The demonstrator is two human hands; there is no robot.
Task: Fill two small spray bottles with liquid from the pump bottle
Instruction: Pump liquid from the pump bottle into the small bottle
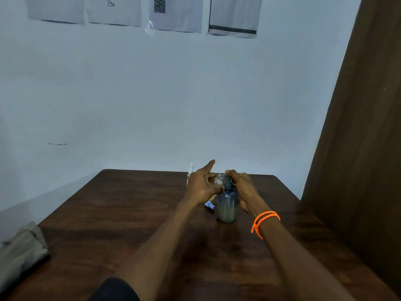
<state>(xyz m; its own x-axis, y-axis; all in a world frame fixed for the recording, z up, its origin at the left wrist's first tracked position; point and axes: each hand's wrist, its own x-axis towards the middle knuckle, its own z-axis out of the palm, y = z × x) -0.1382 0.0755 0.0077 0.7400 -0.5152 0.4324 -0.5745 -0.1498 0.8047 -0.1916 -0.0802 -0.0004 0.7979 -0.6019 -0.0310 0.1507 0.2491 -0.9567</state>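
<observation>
Cloth (pixel 21 244) lies at the frame's lower left on the table (pixel 108 213). Near centre, one capped spray bottle (pixel 190 173) stands behind the left hand (pixel 202 185), which holds a second clear bottle (pixel 218 180) at the spout. A blue cap (pixel 210 205) lies below. The right hand (pixel 243 190) presses the pump bottle (pixel 226 203), fingers curled over its head.

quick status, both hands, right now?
Left hand: holds small clear spray bottle at the pump spout, index finger out.
Right hand: fingers curled over the pump bottle head.
</observation>
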